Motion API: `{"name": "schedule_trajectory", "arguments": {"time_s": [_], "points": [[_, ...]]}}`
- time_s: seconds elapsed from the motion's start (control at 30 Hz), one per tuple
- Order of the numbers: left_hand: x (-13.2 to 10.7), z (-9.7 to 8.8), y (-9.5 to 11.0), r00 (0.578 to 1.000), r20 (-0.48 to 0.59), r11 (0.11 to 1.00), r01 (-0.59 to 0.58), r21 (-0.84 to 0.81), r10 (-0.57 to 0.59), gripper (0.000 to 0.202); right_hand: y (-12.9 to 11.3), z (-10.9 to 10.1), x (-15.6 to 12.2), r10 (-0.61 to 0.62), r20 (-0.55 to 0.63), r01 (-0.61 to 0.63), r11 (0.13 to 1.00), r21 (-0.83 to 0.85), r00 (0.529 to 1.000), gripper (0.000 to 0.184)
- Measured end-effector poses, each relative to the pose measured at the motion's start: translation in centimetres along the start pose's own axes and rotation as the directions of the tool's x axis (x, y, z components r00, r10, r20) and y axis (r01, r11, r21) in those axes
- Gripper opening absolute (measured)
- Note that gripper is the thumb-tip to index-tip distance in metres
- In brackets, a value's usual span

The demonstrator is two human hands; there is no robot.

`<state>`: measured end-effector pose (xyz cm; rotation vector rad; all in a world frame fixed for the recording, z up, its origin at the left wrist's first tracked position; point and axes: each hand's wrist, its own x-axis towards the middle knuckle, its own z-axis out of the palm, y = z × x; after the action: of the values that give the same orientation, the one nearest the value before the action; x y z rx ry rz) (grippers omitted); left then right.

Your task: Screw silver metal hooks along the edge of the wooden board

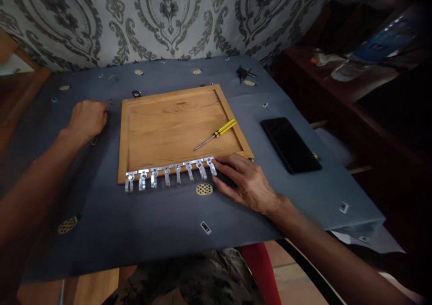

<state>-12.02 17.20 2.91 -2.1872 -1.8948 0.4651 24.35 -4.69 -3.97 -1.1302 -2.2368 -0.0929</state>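
A wooden panel (168,125) with a raised frame lies flat on the cloth-covered table. Along its near edge runs a metal hook rail (177,172) with several silver hooks hanging over the side. My right hand (248,183) grips the rail's right end between thumb and fingers. On the panel rests a screwdriver (218,133) with a yellow and black handle, its tip pointing to the near left. Left of the panel, my left hand (89,119) is closed on the cloth; what it holds, if anything, is hidden. Tiny metal pieces (110,100), perhaps screws, lie beside its fingertips.
A black phone (290,145) lies right of the panel. Keys (245,74) sit at the back right. Dark brown hangers (136,94) show at the panel's far edge. A plastic bottle (371,48) lies tilted on the dark red furniture (337,98) at the right. Patterned wallpaper (168,17) rises behind.
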Motion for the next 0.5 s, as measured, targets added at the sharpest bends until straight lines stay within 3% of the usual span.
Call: {"name": "schedule_trajectory", "arguments": {"time_s": [0.5], "points": [[0.32,-0.53,-0.77,0.999,0.045,0.996,-0.004,-0.094,0.008,0.046,0.17,0.28,-0.03,-0.049,-0.046,0.047,0.998,-0.031,0.998,0.022]]}}
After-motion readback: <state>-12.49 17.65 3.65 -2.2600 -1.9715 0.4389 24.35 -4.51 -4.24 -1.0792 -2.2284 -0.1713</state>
